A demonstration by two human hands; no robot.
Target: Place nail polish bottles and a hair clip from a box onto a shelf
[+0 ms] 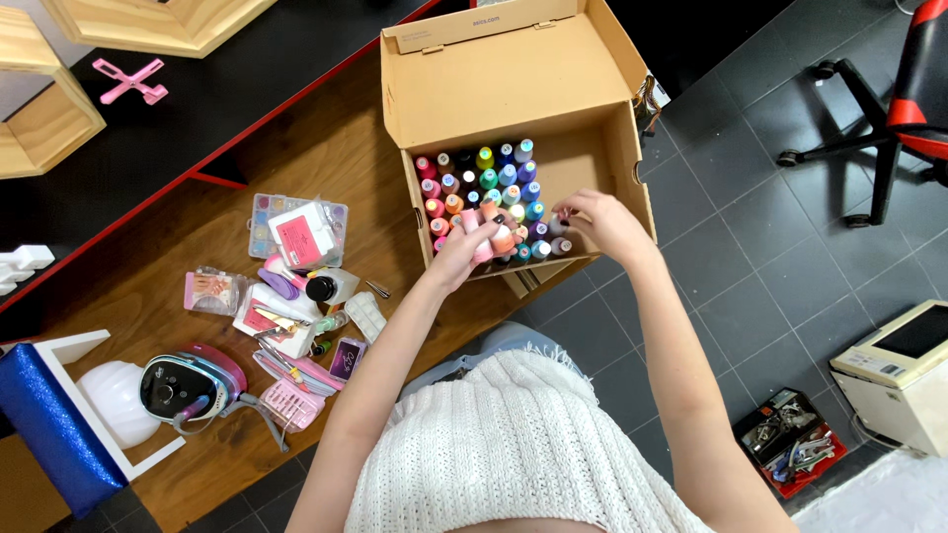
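From the head view, our left hand (pixel 464 247) closes its grip on a pink spool (pixel 481 237) above the cardboard box (pixel 620 148) on the bench (pixel 326 158). Our right hand (pixel 602 222) pinches at a spool in the near row (which one, we cannot tell). Knocking neighbours could topple the packed thread spools (pixel 484 188).

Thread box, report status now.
Left hand grips a pink spool over the box. Right hand touches spools at the row's end. Nothing blocking.
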